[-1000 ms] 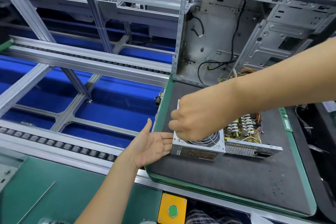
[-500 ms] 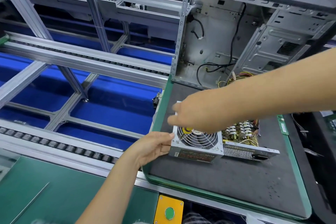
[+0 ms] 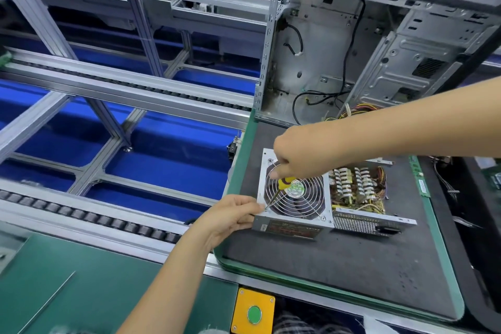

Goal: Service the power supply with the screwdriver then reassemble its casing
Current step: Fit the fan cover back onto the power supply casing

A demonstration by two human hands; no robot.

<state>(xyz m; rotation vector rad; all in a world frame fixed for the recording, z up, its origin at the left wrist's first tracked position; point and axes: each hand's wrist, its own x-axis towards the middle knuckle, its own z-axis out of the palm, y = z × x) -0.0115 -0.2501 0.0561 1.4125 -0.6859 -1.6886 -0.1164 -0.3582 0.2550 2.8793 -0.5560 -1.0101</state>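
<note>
Grey metal computer case (image 3: pixel 379 43) stood open beyond both hands, on a dark mat (image 3: pixel 339 266) edged in green. Below the hands, on that mat, lay the power supply (image 3: pixel 320 198), fan grille upward, its circuit board exposed to the right of the right hand. The right hand (image 3: pixel 298 153) gripped a yellow-handled screwdriver (image 3: pixel 282 184); half a second earlier no tool showed beneath it. Now the tip met the screw (image 3: pixel 266 209) at the fan's near-left corner. The left hand (image 3: pixel 230 215), open and away a second earlier, had closed on that corner, fingers curled, steadying it. Screw-turning had probably begun.
</note>
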